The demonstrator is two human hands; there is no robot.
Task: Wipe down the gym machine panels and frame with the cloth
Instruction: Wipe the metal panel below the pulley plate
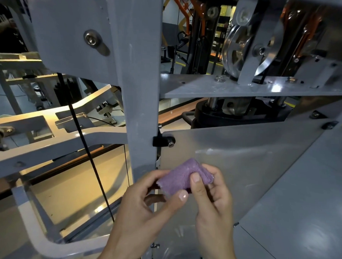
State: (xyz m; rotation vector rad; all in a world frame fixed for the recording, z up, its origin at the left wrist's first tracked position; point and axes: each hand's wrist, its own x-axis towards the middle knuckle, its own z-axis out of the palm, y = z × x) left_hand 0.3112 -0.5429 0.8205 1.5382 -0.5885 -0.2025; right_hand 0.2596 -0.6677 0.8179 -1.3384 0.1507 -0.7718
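Observation:
A small folded purple cloth (181, 177) is held between both hands low in the middle of the view. My left hand (144, 208) pinches its lower left part with thumb and fingers. My right hand (212, 192) pinches its right edge, thumb on top. The cloth hovers just in front of a translucent grey panel (243, 157), beside the grey upright post (142, 101) of the machine frame. I cannot tell whether the cloth touches the panel.
A horizontal grey plate (226, 88) with bolts carries pulleys (237, 48) at the upper right. Black weight plates (240, 114) sit behind the panel. A black cable (84, 138) runs diagonally on the left past white frame arms (49, 144). Other gym machines stand in the background.

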